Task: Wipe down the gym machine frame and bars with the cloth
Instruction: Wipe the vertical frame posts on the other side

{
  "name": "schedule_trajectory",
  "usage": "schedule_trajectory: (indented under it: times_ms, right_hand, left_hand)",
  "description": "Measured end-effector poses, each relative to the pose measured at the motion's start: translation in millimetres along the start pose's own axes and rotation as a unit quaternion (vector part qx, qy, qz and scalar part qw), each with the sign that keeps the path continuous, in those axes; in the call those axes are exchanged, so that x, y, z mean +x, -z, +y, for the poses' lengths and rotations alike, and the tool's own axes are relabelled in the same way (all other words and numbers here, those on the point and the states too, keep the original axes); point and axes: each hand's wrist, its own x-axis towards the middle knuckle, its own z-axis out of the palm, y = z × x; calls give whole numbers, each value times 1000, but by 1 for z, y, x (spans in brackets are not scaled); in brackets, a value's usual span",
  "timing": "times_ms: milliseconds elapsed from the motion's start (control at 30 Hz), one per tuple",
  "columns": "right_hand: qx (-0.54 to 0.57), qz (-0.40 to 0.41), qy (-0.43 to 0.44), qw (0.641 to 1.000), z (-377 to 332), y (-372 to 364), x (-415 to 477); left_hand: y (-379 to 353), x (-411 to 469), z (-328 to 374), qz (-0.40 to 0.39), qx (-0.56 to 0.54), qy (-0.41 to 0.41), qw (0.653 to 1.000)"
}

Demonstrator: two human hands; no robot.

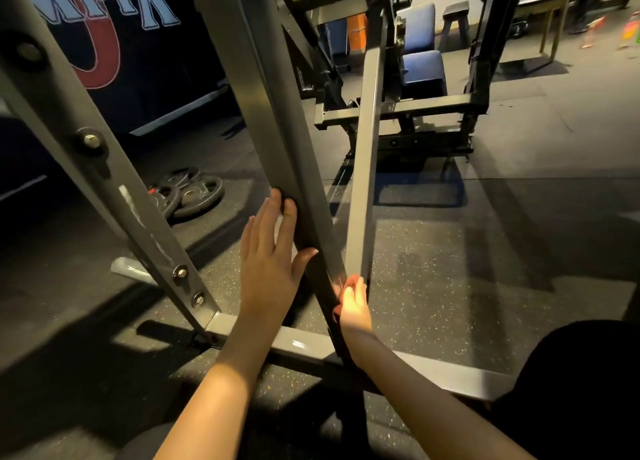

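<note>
- Bracing entry: left hand (268, 251) lies flat against the left face of the slanted grey bar (270, 113), fingers straight and close together, thumb spread across the bar's front edge; it holds nothing
- Right hand (353, 303): lower on the same bar, near its foot, brightly lit, fingers curled in against the metal
- Cloth (336, 315): only a reddish edge shows, tucked under the heel of the right hand and pressed to the bar; the rest is hidden by the hand, well below the left hand
- Thin square bar (365, 165): rises just right of the slanted bar, its lower end beside the right hand's fingertips
- Base rail (450, 373): grey, lying on the floor, passing under both forearms
- Bolted strut (104, 182): slanted, far left, joining the base rail
- Weight plates (194, 192): black, stacked flat on the speckled rubber floor (450, 269), behind the strut
- Blue padded seat (424, 71): on the machine's far side
- Dark banner (121, 43): lettered, on the left wall
- Stool (455, 16) and table (543, 9): background, upper right
</note>
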Motion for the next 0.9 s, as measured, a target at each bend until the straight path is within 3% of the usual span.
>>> schedule_trajectory:
  times_ms: [167, 267, 467, 600, 733, 900]
  right_hand:
    - [30, 16, 91, 995, -45, -14, -20]
    - [44, 47, 139, 988, -35, -3, -16]
    - [51, 100, 107, 988, -13, 1, -11]
    - [73, 78, 134, 985, -43, -13, -15]
    - [31, 73, 144, 986, -25, -7, -15]
    - [38, 104, 68, 992, -1, 5, -8]
  left_hand:
    - [-2, 0, -4, 11, 5, -10, 1000]
    - [-2, 0, -6, 13, 9, -16, 1000]
    - [-4, 1, -8, 17, 5, -18, 1000]
    - [-6, 0, -9, 24, 7, -21, 999]
    - [-6, 1, -10, 21, 2, -24, 999]
    - [-2, 1, -7, 17, 1, -21, 1000]
